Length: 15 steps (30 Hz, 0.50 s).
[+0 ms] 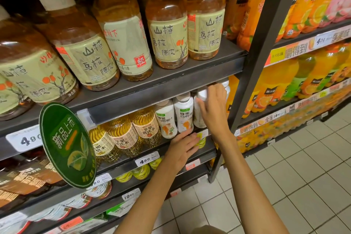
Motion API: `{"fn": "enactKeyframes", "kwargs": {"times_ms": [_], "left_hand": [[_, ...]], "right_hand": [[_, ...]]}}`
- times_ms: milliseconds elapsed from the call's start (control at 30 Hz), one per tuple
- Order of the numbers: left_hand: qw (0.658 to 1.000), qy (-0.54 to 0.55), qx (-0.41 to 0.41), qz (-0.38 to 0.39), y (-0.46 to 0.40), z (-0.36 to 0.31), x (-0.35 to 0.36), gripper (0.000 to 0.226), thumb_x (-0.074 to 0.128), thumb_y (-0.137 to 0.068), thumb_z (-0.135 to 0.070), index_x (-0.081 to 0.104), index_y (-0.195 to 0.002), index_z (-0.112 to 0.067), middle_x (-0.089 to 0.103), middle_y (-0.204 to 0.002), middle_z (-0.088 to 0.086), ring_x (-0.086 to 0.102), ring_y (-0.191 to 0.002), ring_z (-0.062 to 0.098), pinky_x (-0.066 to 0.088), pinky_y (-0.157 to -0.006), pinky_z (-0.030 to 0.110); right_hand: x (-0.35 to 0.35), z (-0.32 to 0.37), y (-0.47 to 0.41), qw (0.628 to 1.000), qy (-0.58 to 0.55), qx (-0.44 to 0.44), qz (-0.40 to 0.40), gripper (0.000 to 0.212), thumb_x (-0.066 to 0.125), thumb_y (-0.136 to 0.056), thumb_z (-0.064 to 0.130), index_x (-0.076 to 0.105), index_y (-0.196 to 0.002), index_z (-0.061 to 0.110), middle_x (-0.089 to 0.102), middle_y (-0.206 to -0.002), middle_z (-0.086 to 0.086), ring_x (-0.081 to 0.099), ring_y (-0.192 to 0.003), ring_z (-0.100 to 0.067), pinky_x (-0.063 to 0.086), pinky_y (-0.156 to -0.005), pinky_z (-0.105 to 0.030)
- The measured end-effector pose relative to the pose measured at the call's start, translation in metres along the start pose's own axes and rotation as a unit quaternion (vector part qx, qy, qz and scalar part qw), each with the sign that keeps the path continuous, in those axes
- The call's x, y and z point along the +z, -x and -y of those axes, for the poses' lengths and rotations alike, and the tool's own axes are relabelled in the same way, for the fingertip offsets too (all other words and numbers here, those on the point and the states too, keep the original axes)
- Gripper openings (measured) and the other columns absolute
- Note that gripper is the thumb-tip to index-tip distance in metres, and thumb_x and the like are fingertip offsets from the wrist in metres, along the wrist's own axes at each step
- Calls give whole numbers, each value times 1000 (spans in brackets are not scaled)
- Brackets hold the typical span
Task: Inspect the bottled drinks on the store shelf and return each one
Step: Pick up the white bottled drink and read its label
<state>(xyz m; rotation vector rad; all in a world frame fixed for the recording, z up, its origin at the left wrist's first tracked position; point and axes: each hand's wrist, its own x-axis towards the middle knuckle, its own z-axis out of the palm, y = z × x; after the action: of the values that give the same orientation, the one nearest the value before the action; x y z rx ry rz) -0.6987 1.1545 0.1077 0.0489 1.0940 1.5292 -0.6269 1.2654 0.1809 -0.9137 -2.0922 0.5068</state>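
Three white bottled drinks stand at the right end of the second shelf (121, 163). My right hand (214, 108) reaches in and grips the rightmost white bottle (199, 119), thumb across its front and fingers up by its cap; the bottle stands upright on the shelf. The other two white bottles (183, 116) (166, 121) stand just to its left. My left hand (182, 144) rests flat on the shelf's front edge below them, fingers straight, holding nothing.
Golden drink bottles (146, 125) fill the second shelf's left. Large amber tea bottles (167, 24) line the shelf above. A green round sign (66, 146) juts out at left. A dark upright post (254, 59) separates orange juice shelves at right. Tiled floor (284, 186) lies below.
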Motion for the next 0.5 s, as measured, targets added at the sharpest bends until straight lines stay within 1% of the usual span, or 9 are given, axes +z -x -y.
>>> {"fn": "enactKeyframes", "kwargs": {"times_ms": [67, 100, 133, 200, 267, 300, 333, 433, 500], "left_hand": [[1000, -12, 1, 4, 0, 3, -5, 20, 58, -90, -3, 61, -105, -17, 74, -96, 3, 69, -93, 15, 55, -76, 30], [1000, -21, 3, 4, 1, 6, -5, 22, 60, -89, -5, 60, -108, -16, 74, -97, 2, 68, -95, 14, 54, -78, 30], [999, -38, 9, 0, 2, 8, -5, 27, 61, -89, -6, 58, -113, -16, 73, -101, 0, 67, -97, 13, 53, -81, 29], [994, -107, 28, -7, 6, 12, -3, 38, 61, -89, -7, 53, -125, -17, 67, -108, -5, 62, -101, 7, 50, -84, 26], [974, -219, 54, 8, 12, 16, 0, 45, 64, -87, -8, 52, -127, -24, 64, -111, -12, 60, -102, -1, 48, -81, 18], [962, -267, 60, 25, 16, 18, 1, 48, 67, -85, -8, 52, -126, -26, 64, -113, -13, 60, -103, -3, 49, -79, 15], [951, -300, 58, 42, 21, 20, 3, 51, 69, -83, -9, 51, -126, -28, 64, -116, -11, 60, -105, -2, 50, -79, 14], [927, -362, 65, 67, 45, 26, 7, 55, 74, -79, -18, 48, -126, -32, 63, -116, -13, 60, -105, -1, 50, -76, 12], [928, -352, 91, 80, 62, 30, 11, 53, 74, -79, -19, 50, -124, -34, 64, -116, -15, 61, -104, -3, 50, -75, 11]], "right_hand": [[-7, -1, 7, 997, -82, 8, 10, 22, 62, -89, 3, 54, -109, -3, 48, -111, -18, 38, -102, -11, 33, -89, -13], [-12, -2, 12, 994, -105, -2, 9, 24, 62, -89, 2, 55, -111, -2, 51, -113, -17, 38, -103, -7, 30, -89, -8], [-17, -4, 17, 993, -118, -16, 6, 24, 63, -89, 1, 57, -112, 0, 55, -114, -15, 41, -105, -6, 32, -90, -9], [-26, -5, 29, 987, -159, -20, -5, 22, 66, -88, 2, 61, -110, 4, 59, -113, -7, 49, -107, -10, 39, -92, -19], [-35, -1, 39, 975, -222, 21, -17, 24, 69, -86, 6, 62, -108, 13, 60, -111, 2, 55, -109, -12, 44, -92, -26], [-41, 2, 42, 965, -256, 45, -20, 26, 71, -84, 7, 62, -107, 17, 61, -110, 4, 57, -108, -13, 46, -92, -27], [-46, 5, 44, 955, -290, 64, -21, 28, 73, -83, 8, 62, -106, 18, 63, -108, 6, 60, -105, -12, 48, -90, -27], [-65, 17, 46, 924, -371, 88, -26, 30, 77, -78, 8, 65, -104, 16, 67, -102, 10, 65, -96, -11, 52, -85, -26], [-76, 24, 45, 913, -399, 85, -25, 30, 78, -77, 9, 65, -103, 14, 68, -100, 5, 66, -93, -13, 53, -84, -27]]}}
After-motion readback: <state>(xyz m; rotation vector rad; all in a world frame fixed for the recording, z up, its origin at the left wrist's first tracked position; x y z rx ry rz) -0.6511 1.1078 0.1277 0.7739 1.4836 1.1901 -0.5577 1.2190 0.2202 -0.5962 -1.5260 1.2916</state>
